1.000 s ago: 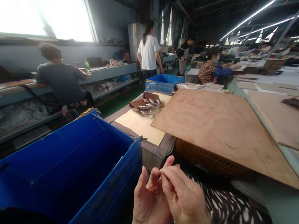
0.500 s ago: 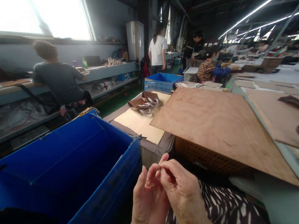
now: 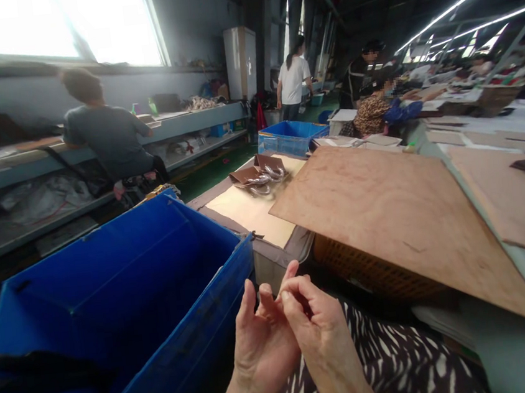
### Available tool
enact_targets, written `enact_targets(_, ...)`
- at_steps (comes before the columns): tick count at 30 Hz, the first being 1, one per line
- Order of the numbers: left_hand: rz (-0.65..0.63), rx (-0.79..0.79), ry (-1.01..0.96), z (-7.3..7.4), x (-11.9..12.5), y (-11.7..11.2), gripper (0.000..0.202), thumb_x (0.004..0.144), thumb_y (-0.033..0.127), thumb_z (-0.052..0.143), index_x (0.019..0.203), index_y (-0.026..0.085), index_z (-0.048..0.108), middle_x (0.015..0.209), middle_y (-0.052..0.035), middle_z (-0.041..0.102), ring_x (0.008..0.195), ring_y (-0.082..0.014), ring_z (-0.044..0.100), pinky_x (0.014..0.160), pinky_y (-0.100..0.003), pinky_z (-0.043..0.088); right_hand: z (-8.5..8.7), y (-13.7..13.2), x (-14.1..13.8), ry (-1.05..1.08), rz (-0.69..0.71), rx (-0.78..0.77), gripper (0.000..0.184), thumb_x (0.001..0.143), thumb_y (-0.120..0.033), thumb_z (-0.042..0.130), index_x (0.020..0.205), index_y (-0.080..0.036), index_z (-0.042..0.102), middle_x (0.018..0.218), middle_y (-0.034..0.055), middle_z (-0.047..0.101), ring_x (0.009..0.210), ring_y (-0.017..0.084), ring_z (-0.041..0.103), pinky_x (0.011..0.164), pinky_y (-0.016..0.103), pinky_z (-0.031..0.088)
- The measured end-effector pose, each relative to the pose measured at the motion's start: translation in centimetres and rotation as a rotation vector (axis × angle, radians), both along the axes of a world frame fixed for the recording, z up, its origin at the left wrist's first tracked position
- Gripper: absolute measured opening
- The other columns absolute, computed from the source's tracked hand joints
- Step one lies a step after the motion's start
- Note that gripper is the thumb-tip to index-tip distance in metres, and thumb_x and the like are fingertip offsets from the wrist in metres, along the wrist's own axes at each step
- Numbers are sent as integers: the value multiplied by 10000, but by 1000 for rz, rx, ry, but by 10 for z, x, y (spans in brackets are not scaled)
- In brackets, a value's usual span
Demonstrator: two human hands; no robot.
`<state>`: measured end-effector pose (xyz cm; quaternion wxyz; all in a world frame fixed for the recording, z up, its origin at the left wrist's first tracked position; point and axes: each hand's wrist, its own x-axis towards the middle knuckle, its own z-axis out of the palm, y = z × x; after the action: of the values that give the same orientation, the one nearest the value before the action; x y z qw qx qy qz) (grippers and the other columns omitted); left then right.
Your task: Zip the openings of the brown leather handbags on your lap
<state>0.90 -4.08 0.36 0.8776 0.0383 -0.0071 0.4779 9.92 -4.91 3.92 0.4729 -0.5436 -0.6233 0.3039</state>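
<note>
My left hand (image 3: 262, 343) and my right hand (image 3: 321, 331) are raised together over my lap, which is covered by dark cloth with white marks (image 3: 402, 369). The fingertips of both hands meet in a pinch near the middle. Whatever sits between them is too small to make out. The left fingers are partly extended upward, the right fingers curl over them. A large blue plastic crate (image 3: 114, 299) stands just to the left of my hands. A tilted plywood board (image 3: 396, 220) rests on a brown woven basket (image 3: 364, 270) just ahead on the right.
A flat cardboard box (image 3: 250, 213) ahead carries brown leather pieces with metal rings (image 3: 260, 176). A smaller blue crate (image 3: 291, 137) stands beyond. A person in a grey shirt (image 3: 106, 138) sits at the left shelf; other people stand and sit further back. A long worktable (image 3: 497, 159) runs along the right.
My view has shifted slightly. The hands stay pinched together and have sunk a little lower. The person in the white shirt has walked further away.
</note>
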Motion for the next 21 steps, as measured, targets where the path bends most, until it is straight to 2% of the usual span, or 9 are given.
enact_targets(2, -14, -10, -1, -4, -3, 2, 451, 878, 495, 376, 851, 202, 718, 1197, -33, 569, 1235, -248, 360, 1075, -386, 149, 3, -2, 0, 60, 50, -43, 217, 854, -294, 391, 714, -184, 515, 612, -19, 509, 572, 126, 496, 545, 206, 390)
enact_targets(5, -12, -32, -8, -7, -6, 3, 487, 878, 525, 346, 806, 221, 720, 1256, -24, 523, 1235, -219, 362, 1072, -360, 163, 9, -6, 0, 107, 59, -93, 268, 864, -339, 373, 674, -189, 488, 564, -27, 465, 545, 127, 478, 510, 206, 370)
enact_targets(8, 0, -25, -19, -1, -5, 3, 485, 872, 524, 355, 762, 229, 723, 1342, 0, 434, 1281, -205, 294, 1064, -321, 184, 14, -9, 0, 195, 48, -115, 322, 872, -371, 360, 617, -192, 442, 536, -31, 453, 492, 109, 439, 471, 200, 348)
enact_targets(11, -2, 1, -8, 6, -5, 2, 474, 866, 521, 367, 766, 229, 727, 1360, -1, 411, 1311, -210, 234, 1052, -308, 207, 15, -10, 1, 224, 37, -120, 363, 878, -403, 352, 586, -195, 412, 494, -41, 422, 437, 92, 387, 432, 198, 317)
enact_targets(14, 32, 26, 20, 7, -5, 2, 502, 875, 538, 319, 919, 220, 706, 1372, -22, 396, 1326, -218, 197, 1049, -310, 213, 13, -9, 5, 199, 2, -118, 405, 878, -438, 350, 556, -195, 394, 462, -48, 389, 414, 85, 355, 416, 197, 297)
enact_targets(17, 82, 89, 40, 3, -6, 4, 629, 840, 635, 274, 1159, 190, 584, 1406, -55, 336, 1337, -240, 154, 1044, -335, 228, 7, -7, 10, 196, -17, -141, 438, 881, -456, 355, 540, -189, 421, 424, -54, 370, 392, 82, 360, 409, 189, 314)
enact_targets(19, 91, 154, 54, -2, -7, 5, 790, 741, 746, 320, 1256, 171, 488, 1434, -69, 274, 1340, -265, 127, 1019, -331, 275, 2, -5, 13, 164, 7, -122, 421, 883, -439, 371, 571, -180, 482, 445, -39, 433, 416, 93, 427, 426, 183, 364)
enact_targets(21, 82, 212, 76, -7, -8, 6, 938, 614, 813, 406, 1297, 171, 431, 1452, -72, 220, 1341, -287, 101, 987, -320, 322, -3, -2, 15, 101, 42, -47, 347, 883, -392, 403, 671, -171, 566, 552, -6, 552, 499, 114, 523, 480, 180, 430)
